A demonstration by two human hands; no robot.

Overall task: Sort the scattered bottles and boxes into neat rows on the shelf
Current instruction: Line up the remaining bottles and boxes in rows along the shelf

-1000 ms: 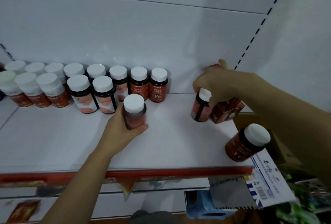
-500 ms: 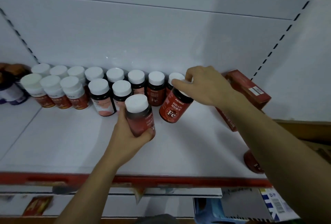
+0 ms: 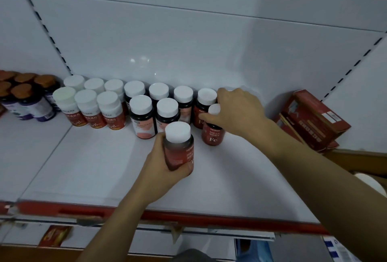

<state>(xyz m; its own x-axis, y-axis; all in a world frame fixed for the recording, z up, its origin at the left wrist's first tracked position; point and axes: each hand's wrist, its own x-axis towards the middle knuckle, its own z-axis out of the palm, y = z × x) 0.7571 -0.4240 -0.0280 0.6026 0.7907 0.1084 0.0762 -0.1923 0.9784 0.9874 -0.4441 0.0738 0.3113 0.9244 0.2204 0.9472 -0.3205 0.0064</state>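
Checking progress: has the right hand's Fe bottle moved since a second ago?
Yes. The Fe bottle went left, from beside the red box to the row of bottles.

You have six pale white-capped plastic bottles with orange-red labels [image 3: 107, 113] toward the left of the white shelf [image 3: 83, 167]. Eight dark white-capped bottles with red labels [image 3: 140, 119] are around its middle, and five brown-capped purple-labelled bottles [image 3: 39, 109] show at its left edge. The red cardboard boxes [image 3: 314, 115] at the right end can't be counted.

"Fe" in white — on the red-labelled bottle [image 3: 213, 134], other labels unreadable
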